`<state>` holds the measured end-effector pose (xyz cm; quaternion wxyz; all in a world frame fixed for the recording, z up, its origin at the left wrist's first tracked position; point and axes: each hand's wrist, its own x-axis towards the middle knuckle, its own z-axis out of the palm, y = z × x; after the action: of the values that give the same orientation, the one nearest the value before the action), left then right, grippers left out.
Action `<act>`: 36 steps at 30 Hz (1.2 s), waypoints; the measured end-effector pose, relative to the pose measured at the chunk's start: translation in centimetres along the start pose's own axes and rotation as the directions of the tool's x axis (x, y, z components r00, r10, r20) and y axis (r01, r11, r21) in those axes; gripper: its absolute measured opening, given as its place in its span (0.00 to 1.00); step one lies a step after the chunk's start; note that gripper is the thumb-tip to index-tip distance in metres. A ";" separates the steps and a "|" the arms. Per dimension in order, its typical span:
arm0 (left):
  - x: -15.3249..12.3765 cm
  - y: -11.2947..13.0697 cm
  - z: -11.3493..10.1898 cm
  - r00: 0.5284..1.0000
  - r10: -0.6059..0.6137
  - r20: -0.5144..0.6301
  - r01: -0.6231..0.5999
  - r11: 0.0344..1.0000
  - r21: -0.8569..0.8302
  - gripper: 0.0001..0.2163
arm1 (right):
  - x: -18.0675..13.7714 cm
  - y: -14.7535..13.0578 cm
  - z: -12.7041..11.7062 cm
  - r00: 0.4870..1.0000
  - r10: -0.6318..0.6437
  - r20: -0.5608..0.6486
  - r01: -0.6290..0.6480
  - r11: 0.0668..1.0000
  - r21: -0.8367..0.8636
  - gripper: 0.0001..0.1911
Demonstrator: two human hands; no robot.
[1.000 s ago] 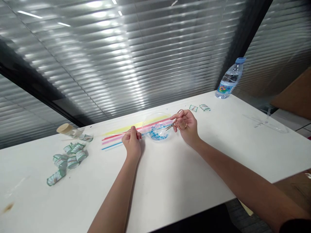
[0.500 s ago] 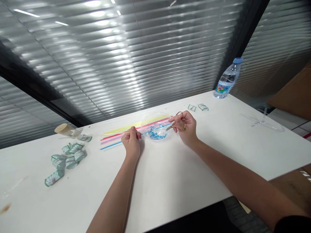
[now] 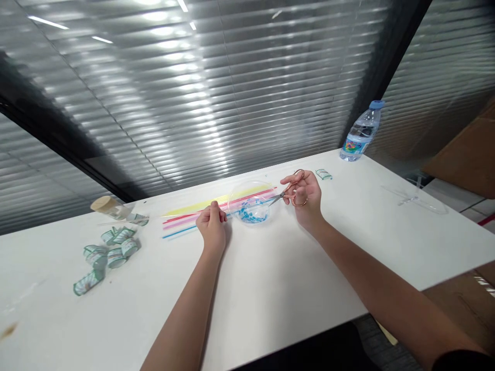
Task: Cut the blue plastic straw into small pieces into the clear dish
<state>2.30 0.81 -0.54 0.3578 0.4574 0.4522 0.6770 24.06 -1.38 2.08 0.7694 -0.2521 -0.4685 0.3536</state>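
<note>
Several curled, green-edged wrappers [image 3: 106,252] lie in a loose group on a white table [image 3: 247,293], just in front of a clear jar with a tan lid [image 3: 106,204], tipped on its side. To their right, yellow, red, pink and blue straws [image 3: 181,223] stretch side by side, passing behind a bare left hand [image 3: 212,226], its thumb pressed down on curled fingers to pinch a thin clear straw [image 3: 180,213], faint against the tabletop. Beside that hand sits a clear round bowl [image 3: 260,210] with short blue pieces [image 3: 247,217] in it. Metal scissors [image 3: 281,197] point down and left at the bowl's right edge, gripped by the right hand [image 3: 309,201], its fingers at the coppery loops. Beyond the right hand are a single flattened wrapper [image 3: 324,174], an upright water bottle [image 3: 359,136] with a blue cap, a clear plastic item [image 3: 412,200] near the table's right edge and a brown cardboard box [image 3: 464,149].
</note>
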 end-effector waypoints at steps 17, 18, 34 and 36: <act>-0.1 -0.2 -0.1 0.996 0.026 0.082 -0.029 0.999 0.035 0.24 | -0.4 1.1 0.9 0.995 0.097 0.008 -0.097 0.994 -0.060 0.17; -0.1 -0.2 -0.1 0.996 0.025 0.085 -0.028 0.999 0.034 0.24 | -0.4 1.2 0.9 0.995 0.095 0.010 -0.094 0.994 -0.058 0.17; 0.0 -0.3 -0.1 0.994 0.031 0.102 -0.035 0.999 0.038 0.24 | -0.5 0.8 1.2 0.994 0.106 0.005 -0.106 0.993 -0.046 0.16; 0.0 -0.3 -0.1 0.994 0.034 0.104 -0.037 0.999 0.035 0.23 | -0.5 0.9 1.2 0.995 0.095 0.017 -0.094 0.995 -0.037 0.16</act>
<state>2.26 0.88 -0.87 0.3601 0.5062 0.4372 0.6504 22.59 -1.16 1.70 0.7427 -0.2845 -0.4694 0.3836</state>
